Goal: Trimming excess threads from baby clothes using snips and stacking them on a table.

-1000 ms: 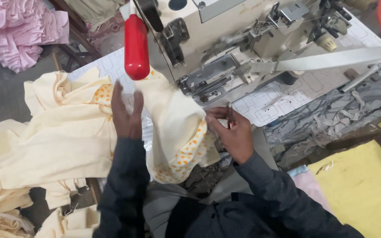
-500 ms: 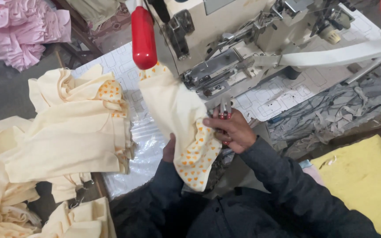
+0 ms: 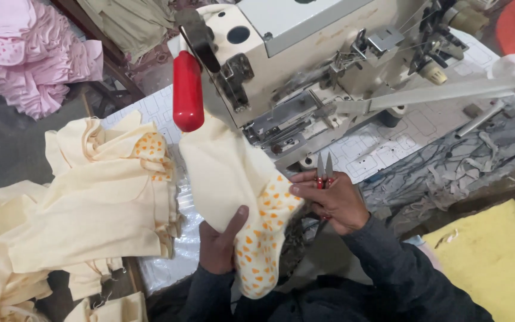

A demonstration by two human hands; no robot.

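A cream garment piece with an orange-spotted edge [image 3: 239,197] hangs from under the sewing machine [image 3: 305,71] toward my lap. My left hand [image 3: 219,241] grips it from below, thumb on top of the cloth. My right hand [image 3: 332,203] pinches the spotted edge with thumb and finger while also holding small thread snips [image 3: 324,170], whose blades point up toward the machine's needle area. A red cylindrical handle [image 3: 188,92] sticks out at the machine's left end, just above the cloth.
A pile of finished cream garments [image 3: 90,203] lies at left on the table. Pink cloth [image 3: 25,53] is heaped at the far left. Grey fabric scraps [image 3: 466,161] lie at right, beside yellow cloth [image 3: 496,256]. A white band [image 3: 448,92] feeds into the machine.
My left hand left the cream pile and came under the hanging piece to grip it. The right hand stayed at the spotted edge with the snips.
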